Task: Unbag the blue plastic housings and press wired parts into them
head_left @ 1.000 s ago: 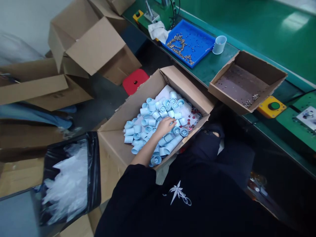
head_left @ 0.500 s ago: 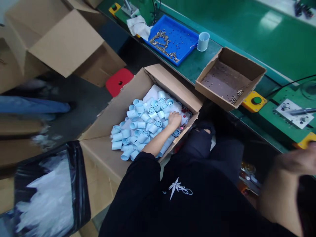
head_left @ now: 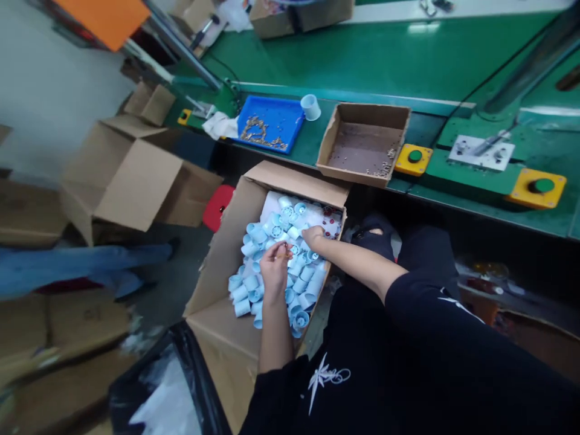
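Both our hands now reach into the cardboard box [head_left: 254, 241]. Our left hand [head_left: 274, 266] has risen above the blue caps [head_left: 272, 241], fingers pinched together on something too small to tell. Our right hand [head_left: 312, 237], newly arrived, rests curled on them.

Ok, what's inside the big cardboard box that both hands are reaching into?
The cardboard box holds a heap of light blue plastic caps, with some small red pieces at its far corner. The left hand and right hand cover some caps; deeper layers are hidden.

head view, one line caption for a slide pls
Both hands, left hand and right hand, reach into a cardboard box of pale blue caps beside a green bench.
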`<move>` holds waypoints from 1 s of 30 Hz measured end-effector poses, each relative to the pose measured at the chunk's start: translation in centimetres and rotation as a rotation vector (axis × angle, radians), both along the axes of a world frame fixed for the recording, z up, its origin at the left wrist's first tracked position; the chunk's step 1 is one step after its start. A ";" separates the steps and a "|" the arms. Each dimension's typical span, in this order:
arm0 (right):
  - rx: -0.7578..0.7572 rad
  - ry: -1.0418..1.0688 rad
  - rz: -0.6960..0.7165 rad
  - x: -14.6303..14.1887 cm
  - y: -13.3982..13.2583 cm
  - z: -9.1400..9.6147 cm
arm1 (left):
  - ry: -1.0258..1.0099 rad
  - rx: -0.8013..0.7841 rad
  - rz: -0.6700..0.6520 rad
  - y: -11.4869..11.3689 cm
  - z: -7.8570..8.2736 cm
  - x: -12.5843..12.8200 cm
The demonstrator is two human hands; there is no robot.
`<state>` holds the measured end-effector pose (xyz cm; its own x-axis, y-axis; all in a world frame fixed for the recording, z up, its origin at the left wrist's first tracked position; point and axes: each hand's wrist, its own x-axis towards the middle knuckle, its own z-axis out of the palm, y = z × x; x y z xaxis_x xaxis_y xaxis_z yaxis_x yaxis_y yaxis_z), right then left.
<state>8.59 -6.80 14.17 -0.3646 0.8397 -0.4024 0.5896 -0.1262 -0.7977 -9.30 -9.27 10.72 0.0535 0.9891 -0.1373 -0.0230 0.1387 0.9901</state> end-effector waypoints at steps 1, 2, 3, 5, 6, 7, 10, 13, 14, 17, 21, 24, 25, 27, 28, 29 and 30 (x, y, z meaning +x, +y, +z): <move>-0.006 -0.032 -0.057 0.2 -0.3 -0.1 | -0.010 -0.013 -0.001 -0.8 -0.1 0.0; -0.011 -0.063 -0.106 0.6 -0.9 -0.3 | -0.021 -0.013 -0.005 -1.4 -0.1 0.1; -0.011 -0.084 -0.141 1.4 -1.7 -0.4 | -0.032 0.000 -0.008 -2.0 -0.1 0.3; 0.063 -0.045 -0.180 3.8 -4.3 -0.7 | -0.059 0.049 -0.018 -2.9 0.0 1.1; 0.134 0.015 -0.197 5.4 -6.1 -0.8 | -0.076 0.074 -0.032 -3.4 0.2 1.8; 0.231 0.111 -0.209 7.1 -8.2 -0.8 | -0.097 0.094 -0.054 -3.8 0.3 2.7; 0.409 0.453 -0.204 11.6 -15.4 -0.6 | -0.148 0.153 -0.172 -5.5 0.8 6.2; 0.326 0.760 -0.242 13.0 -21.7 -0.3 | -0.142 0.242 -0.400 -7.5 0.8 10.1; 0.285 0.859 -0.287 12.8 -23.1 -0.4 | -0.141 0.255 -0.493 -8.2 0.8 11.1; 0.202 0.997 -0.430 12.2 -26.0 -1.0 | -0.214 0.170 -0.778 -9.6 0.4 13.5; 0.119 1.050 -0.595 12.4 -28.7 -2.2 | -0.281 0.022 -1.069 -10.3 -0.7 15.1; 0.088 1.264 -0.605 12.7 -30.2 -2.9 | -0.173 0.119 -1.123 -10.2 -1.2 15.8; 0.075 1.296 -0.598 12.7 -30.4 -3.0 | -0.133 0.167 -1.140 -10.1 -1.2 16.0; 0.050 1.340 -0.574 12.8 -30.6 -3.3 | -0.090 0.231 -1.173 -9.8 -0.8 16.4; 0.041 1.374 -0.554 12.8 -30.6 -3.4 | -0.092 0.242 -1.189 -9.6 -0.6 16.6; 0.031 1.417 -0.528 12.8 -30.5 -3.5 | -0.101 0.242 -1.201 -9.4 -0.3 16.7; 0.020 1.466 -0.499 12.7 -30.4 -3.6 | -0.115 0.235 -1.211 -9.2 0.0 16.8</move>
<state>21.29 -37.20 10.59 -0.1065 0.9926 0.0575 -0.7809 -0.0477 -0.6229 7.50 -18.51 10.74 0.9504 0.2937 0.1025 -0.0919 -0.0496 0.9945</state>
